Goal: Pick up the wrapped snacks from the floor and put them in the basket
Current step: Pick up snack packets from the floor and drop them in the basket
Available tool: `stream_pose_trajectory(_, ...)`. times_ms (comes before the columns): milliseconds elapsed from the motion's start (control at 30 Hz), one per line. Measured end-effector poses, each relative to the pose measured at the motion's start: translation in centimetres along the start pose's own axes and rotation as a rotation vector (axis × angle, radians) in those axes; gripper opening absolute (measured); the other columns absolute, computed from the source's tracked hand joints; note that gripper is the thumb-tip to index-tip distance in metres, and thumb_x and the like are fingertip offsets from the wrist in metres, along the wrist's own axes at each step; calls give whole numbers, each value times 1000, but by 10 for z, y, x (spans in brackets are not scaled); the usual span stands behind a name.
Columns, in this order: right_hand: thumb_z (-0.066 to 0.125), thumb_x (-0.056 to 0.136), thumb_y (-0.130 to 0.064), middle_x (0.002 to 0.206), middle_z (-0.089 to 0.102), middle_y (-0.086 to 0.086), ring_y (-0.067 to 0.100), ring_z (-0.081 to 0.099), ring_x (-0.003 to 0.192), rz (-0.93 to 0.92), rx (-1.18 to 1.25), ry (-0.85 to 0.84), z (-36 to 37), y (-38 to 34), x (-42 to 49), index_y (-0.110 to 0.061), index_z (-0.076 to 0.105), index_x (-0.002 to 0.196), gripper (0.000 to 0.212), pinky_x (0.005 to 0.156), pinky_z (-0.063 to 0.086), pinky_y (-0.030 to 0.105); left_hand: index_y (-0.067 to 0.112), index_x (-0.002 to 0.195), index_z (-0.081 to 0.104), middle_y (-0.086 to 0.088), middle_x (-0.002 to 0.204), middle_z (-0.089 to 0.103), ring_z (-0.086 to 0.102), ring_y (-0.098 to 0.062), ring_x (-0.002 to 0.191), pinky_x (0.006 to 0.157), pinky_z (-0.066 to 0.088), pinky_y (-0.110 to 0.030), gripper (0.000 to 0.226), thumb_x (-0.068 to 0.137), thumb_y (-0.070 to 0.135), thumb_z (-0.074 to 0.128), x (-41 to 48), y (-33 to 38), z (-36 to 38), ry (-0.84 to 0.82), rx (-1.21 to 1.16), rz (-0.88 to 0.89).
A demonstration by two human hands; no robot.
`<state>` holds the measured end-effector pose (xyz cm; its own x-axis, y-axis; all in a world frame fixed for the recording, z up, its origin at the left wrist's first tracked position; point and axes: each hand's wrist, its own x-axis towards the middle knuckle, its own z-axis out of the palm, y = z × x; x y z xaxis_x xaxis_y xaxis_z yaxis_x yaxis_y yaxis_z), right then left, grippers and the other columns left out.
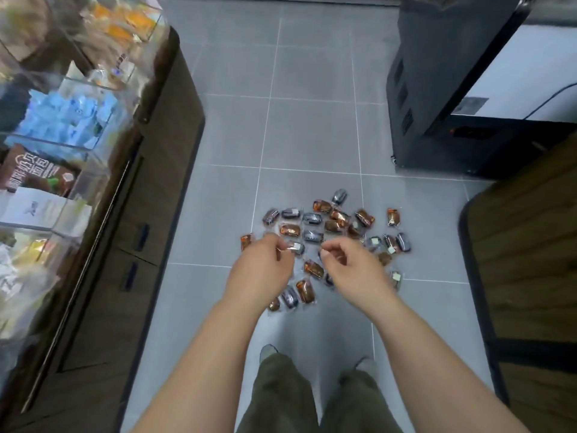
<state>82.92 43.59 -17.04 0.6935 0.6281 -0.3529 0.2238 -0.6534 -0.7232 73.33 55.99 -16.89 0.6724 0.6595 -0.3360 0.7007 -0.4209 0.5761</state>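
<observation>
**Your hands are down by the snacks**

The wrapped snacks lie in a loose pile on the grey tiled floor, just in front of your feet. Some wrappers are orange-brown and some are dark grey. A few show a small white label. One orange snack sits a little apart on the right side of the pile.

Your left hand reaches over the near left part of the pile. Its fingers are curled, and the tips pinch the edge of a grey snack with a white label.

Your right hand is close beside it, over the middle of the pile. Its fingers are curled in too, and the thumb meets the first finger. That spot is blurry, so I cannot tell if it holds a wrapper.

Below your arms you can see your green trousers.

On your left stands a dark brown counter with drawers. Clear bins of packets sit on top, one full of blue packets. On your right are a black machine and a wooden cabinet.
</observation>
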Motion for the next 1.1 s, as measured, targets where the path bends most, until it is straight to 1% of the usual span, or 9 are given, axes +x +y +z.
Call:
stream_pose_trajectory(233,51,95,-28,111,60,-4,6,53,89,70,-84,-117,26,65,97,-20,56,120,27,70,36,21,19,107,57,1,93,61,55,-18,83,71,38,-25,16,93,23,50,69,-29,60,28,-125,-162)
stream_pose_trajectory(400,51,95,-32,117,55,-1,12,51,98,133,-136,-195,65,133,157,-17,51,127,36,82,39,25,18,108,55,0,96,60,53,-20,88,73,35,-26,19,96,28,44,123,-63,134,21,-280,-324)
stream_pose_trajectory(533,51,95,-26,92,51,-5,10,49,80,243,-99,-278,113,197,200,-13,51,128,35,70,37,23,10,119,52,-6,106,62,54,-23,90,73,35,-27,30,97,29,43,163,-111,216,-67,-268,-461)
stream_pose_trajectory(600,51,94,-24,81,46,-8,14,51,81,277,-124,-303,141,231,217,-12,51,126,34,72,38,26,4,121,49,-14,116,59,55,-29,101,75,37,-29,33,98,27,43,179,-140,261,-132,-228,-570)
stream_pose_trajectory(700,54,91,-26,109,57,3,23,56,101,305,-162,-320,184,282,240,-14,49,129,40,90,44,31,-4,130,40,-22,129,49,51,-34,115,85,40,-31,38,99,17,38,199,-179,324,-260,-140,-626)
stream_pose_trajectory(833,56,90,-26,136,42,8,27,45,124,348,-167,-318,237,344,263,-18,34,141,56,106,36,38,3,128,41,-20,133,48,50,-38,117,93,39,-36,39,95,24,45,221,-229,394,-239,-200,-671)
stream_pose_trajectory(933,56,90,-30,143,32,11,30,34,133,373,-183,-333,272,391,275,-20,22,147,67,112,29,44,7,132,39,-13,131,47,51,-35,116,94,40,-38,43,92,18,50,232,-262,442,-208,-260,-656)
stream_pose_trajectory(1033,54,91,-32,144,28,12,33,31,134,418,-218,-401,300,432,289,-23,18,146,67,110,27,42,16,134,39,-13,129,50,57,-32,105,87,48,-40,45,91,24,49,240,-290,487,-212,-230,-616)
stream_pose_trajectory(1100,55,90,-31,146,27,13,34,30,135,437,-217,-446,315,453,301,-25,18,145,66,110,26,40,22,139,36,-14,130,49,54,-34,110,88,47,-41,50,92,29,48,247,-307,515,-206,-198,-591)
